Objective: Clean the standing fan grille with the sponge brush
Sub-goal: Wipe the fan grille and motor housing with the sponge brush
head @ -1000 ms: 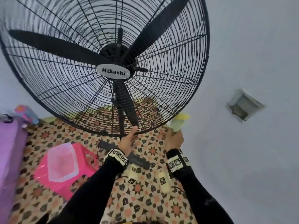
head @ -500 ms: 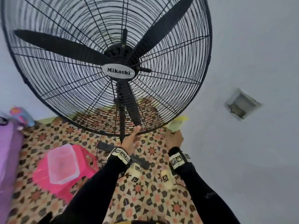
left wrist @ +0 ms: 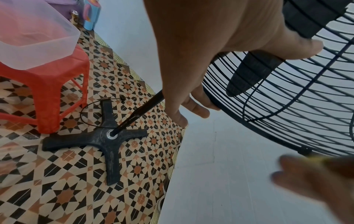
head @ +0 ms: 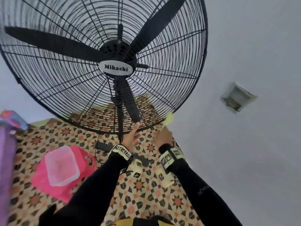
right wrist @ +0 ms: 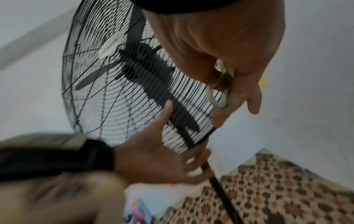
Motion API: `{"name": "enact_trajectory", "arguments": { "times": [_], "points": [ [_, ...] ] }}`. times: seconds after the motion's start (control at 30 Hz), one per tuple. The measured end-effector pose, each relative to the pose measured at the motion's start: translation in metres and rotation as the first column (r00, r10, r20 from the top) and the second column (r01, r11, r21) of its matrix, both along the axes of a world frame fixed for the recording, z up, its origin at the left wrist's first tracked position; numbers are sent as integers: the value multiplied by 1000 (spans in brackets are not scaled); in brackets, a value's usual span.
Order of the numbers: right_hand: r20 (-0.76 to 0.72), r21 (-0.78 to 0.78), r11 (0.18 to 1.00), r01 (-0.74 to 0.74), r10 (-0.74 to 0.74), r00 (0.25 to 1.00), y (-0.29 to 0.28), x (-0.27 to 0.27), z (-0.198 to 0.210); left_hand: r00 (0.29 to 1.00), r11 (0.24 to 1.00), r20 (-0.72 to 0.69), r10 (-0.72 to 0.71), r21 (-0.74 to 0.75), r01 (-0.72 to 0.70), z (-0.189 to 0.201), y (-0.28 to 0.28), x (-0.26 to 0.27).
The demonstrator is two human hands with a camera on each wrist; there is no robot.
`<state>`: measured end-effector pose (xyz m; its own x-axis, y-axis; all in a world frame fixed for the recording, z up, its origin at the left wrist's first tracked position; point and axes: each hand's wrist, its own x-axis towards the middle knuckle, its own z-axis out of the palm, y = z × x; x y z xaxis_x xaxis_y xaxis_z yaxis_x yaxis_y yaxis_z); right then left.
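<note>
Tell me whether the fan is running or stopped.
Stopped. The three blades show sharp and unblurred behind the grille, and the left hand steadies its bottom rim.

Lighting's soft and flat all over, kind of dim and bluish, no hard shadows or glare anywhere. The head view is mostly sharp but bends the fan grille [head: 68, 82] into a big curve, and the left edge smears. The right wrist view is the worst: motion blur everywhere, left hand [right wrist: 153, 160] mushy. In the left wrist view the right hand [left wrist: 314, 180] is blurred.
</note>
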<state>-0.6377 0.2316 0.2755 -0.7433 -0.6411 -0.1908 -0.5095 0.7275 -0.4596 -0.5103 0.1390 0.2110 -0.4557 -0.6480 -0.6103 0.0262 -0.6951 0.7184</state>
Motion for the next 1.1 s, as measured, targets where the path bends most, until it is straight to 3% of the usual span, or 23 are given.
{"name": "enact_trajectory", "arguments": {
  "times": [0.07, 0.1, 0.23, 0.3, 0.37, 0.43, 0.5, 0.67, 0.8, 0.87, 0.97, 1.0, 1.1],
  "points": [
    [-6, 184, 960, -210, 215, 977, 20, 21, -12, 1000, 1000, 25, -9, -11, 9, -17, -8, -1],
    [-16, 176, 954, -243, 250, 968, 31, 23, -13, 1000, 1000, 19, -21, -18, 21, -28, -13, -2],
    [-73, -158, 985, 65, -77, 994, 32, -2, 9, 997, 997, -10, -74, -16, 74, -10, -3, 5],
    [-60, -186, 975, 121, -134, 989, 19, -5, 19, 998, 998, -29, -63, -11, 63, -7, -2, 5],
    [-123, 2, 997, -75, 75, 990, 15, 16, 16, 998, 999, -36, -43, -13, 42, -8, -3, 4],
    [-43, 146, 960, -240, 249, 968, 23, 45, 3, 999, 1000, -40, -30, -7, 30, -8, -3, 4],
    [21, 205, 926, -317, 319, 947, 34, 54, 5, 999, 999, -34, -42, -3, 42, -9, -3, 5],
    [-111, 73, 995, -63, 71, 991, 36, 18, 56, 997, 1000, -80, 8, 28, -5, -12, -5, 7],
    [-160, -27, 999, 46, -49, 986, 32, 11, 62, 979, 995, -195, 63, 91, -46, 1, 1, 7],
    [-189, 21, 1000, -22, 25, 982, 32, 27, 51, 952, 981, -271, 141, 167, -98, 0, 3, 2],
    [-165, 234, 904, -358, 399, 902, 41, 57, 38, 963, 986, -232, 134, 126, -107, 0, 5, -7],
    [-174, 239, 881, -408, 453, 875, 42, 58, 42, 969, 987, -203, 138, 115, -117, -2, 5, -8],
    [-245, 75, 943, -325, 333, 911, 35, 40, 71, 952, 981, -251, 177, 125, -149, -8, 4, -7]
  ]
}}
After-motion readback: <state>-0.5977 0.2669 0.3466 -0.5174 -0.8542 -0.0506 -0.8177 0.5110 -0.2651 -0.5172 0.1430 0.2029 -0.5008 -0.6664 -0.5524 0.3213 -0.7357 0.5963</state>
